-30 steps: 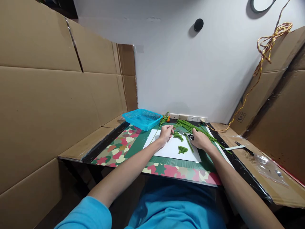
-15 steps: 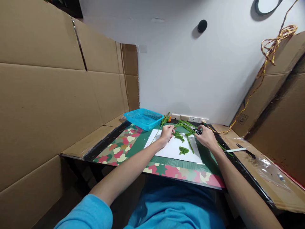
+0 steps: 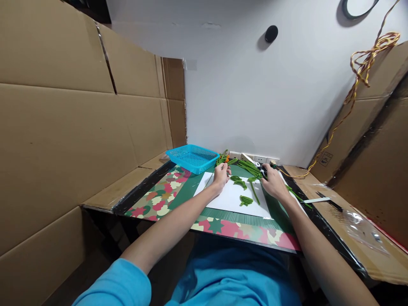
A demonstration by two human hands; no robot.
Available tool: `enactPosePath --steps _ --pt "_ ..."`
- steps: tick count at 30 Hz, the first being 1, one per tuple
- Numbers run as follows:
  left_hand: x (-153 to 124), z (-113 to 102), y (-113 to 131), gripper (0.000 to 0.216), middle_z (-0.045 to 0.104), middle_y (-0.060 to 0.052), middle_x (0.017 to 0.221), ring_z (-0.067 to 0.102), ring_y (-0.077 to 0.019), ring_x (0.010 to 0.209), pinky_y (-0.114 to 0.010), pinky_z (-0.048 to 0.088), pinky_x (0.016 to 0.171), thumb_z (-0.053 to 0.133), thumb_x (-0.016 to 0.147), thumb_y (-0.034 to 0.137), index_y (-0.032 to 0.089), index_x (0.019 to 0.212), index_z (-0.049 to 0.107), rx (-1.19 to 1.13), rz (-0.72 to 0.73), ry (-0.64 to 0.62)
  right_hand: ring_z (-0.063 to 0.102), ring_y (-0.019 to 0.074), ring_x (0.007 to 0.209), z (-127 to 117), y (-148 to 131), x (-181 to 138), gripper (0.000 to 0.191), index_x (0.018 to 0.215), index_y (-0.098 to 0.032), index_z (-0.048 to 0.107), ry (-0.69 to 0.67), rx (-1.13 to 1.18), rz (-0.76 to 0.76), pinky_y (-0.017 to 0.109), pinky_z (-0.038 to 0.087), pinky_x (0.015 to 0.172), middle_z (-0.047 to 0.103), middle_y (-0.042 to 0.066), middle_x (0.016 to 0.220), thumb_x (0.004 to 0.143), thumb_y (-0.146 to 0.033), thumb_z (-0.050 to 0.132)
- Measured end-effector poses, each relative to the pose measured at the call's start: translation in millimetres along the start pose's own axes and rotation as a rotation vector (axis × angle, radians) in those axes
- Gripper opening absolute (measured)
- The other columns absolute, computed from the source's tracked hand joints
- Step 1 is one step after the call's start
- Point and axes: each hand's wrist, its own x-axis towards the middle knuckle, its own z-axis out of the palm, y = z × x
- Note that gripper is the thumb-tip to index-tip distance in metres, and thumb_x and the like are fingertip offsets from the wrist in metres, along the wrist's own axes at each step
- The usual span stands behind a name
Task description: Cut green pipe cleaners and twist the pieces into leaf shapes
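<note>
My left hand (image 3: 220, 178) rests at the far left edge of a white sheet (image 3: 232, 199), fingers curled on a thin green stem (image 3: 213, 174) that runs up to a flower with orange bits (image 3: 222, 159). My right hand (image 3: 274, 185) lies at the sheet's far right corner, closed over scissors (image 3: 259, 167) whose dark handles and pale blades poke out toward a bundle of green pipe cleaners (image 3: 249, 167). On the sheet lie two bent green pieces (image 3: 239, 182) (image 3: 245, 200) and a straight green piece (image 3: 254, 193).
A blue mesh basket (image 3: 194, 158) stands at the back left of the camouflage-patterned mat (image 3: 159, 199). Cardboard walls (image 3: 63, 127) close in left and right. A clear plastic bag (image 3: 363, 229) and a white strip (image 3: 314, 200) lie at the right. Wall sockets (image 3: 255, 158) sit behind.
My right hand moved from the sheet's middle toward the back right, onto the scissors by the green bundle. My left hand shifted slightly back along the stem.
</note>
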Motion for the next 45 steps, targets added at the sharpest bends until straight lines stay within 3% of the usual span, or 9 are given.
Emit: enactPosePath --steps 10,15,17,22,30,36,45 --pt "-3 -2 2 0.024 0.048 0.006 0.06 0.034 -0.0027 0.035 -0.018 0.014 0.037 0.047 0.102 0.03 0.018 0.081 0.05 -0.079 -0.106 -0.027 0.052 0.033 0.111 -9 -4 0 0.076 0.139 -0.021 0.051 0.093 -0.05 -0.027 0.041 0.041 0.093 0.065 0.013 0.116 0.065 -0.008 0.053" --pt "-5 -2 6 0.022 0.048 0.006 0.062 0.032 -0.0024 0.035 -0.018 0.014 0.037 0.049 0.101 0.031 0.018 0.082 0.05 -0.105 -0.134 -0.034 0.049 0.0356 0.119 -4 -2 -2 0.065 0.14 -0.021 0.05 0.053 -0.07 -0.058 0.046 0.039 0.099 0.062 0.014 0.129 0.076 -0.023 0.059" --pt "-6 -2 6 0.021 0.049 0.006 0.062 0.033 -0.0025 0.035 -0.018 0.014 0.036 0.049 0.1 0.031 0.018 0.083 0.051 -0.106 -0.14 -0.034 0.049 0.0354 0.121 -1 0 -2 0.065 0.142 -0.02 0.049 0.044 -0.084 -0.069 0.046 0.039 0.1 0.06 0.015 0.133 0.078 -0.022 0.057" --pt "-6 -2 6 0.019 0.05 0.005 0.064 0.034 -0.0026 0.036 -0.018 0.014 0.037 0.052 0.098 0.032 0.018 0.086 0.053 -0.114 -0.155 -0.023 0.057 0.0302 0.11 3 4 0 0.078 0.153 -0.016 0.04 0.07 -0.085 -0.015 0.04 0.044 0.096 0.065 0.015 0.115 0.077 -0.007 0.052" --pt "-5 -2 4 0.019 0.049 0.005 0.063 0.033 -0.0022 0.035 -0.018 0.013 0.037 0.05 0.099 0.029 0.017 0.084 0.053 -0.144 -0.179 -0.064 0.062 0.0294 0.109 4 8 4 0.06 0.141 -0.022 0.057 0.167 0.034 -0.002 0.04 0.048 0.096 0.067 0.012 0.115 0.082 -0.015 0.059" --pt "-5 -2 5 0.018 0.05 0.005 0.063 0.033 -0.0026 0.035 -0.019 0.014 0.037 0.053 0.097 0.031 0.017 0.085 0.053 -0.149 -0.184 -0.064 0.062 0.0288 0.101 2 6 3 0.057 0.137 -0.022 0.06 0.184 0.023 0.023 0.041 0.047 0.094 0.067 0.011 0.108 0.081 -0.013 0.057" --pt "-4 -2 4 0.02 0.05 0.006 0.063 0.032 -0.0022 0.035 -0.018 0.012 0.037 0.057 0.095 0.034 0.017 0.085 0.053 -0.161 -0.193 -0.073 0.06 0.0289 0.104 -1 1 3 0.056 0.136 -0.022 0.059 0.144 -0.004 0.037 0.04 0.045 0.094 0.066 0.011 0.109 0.081 -0.011 0.057"
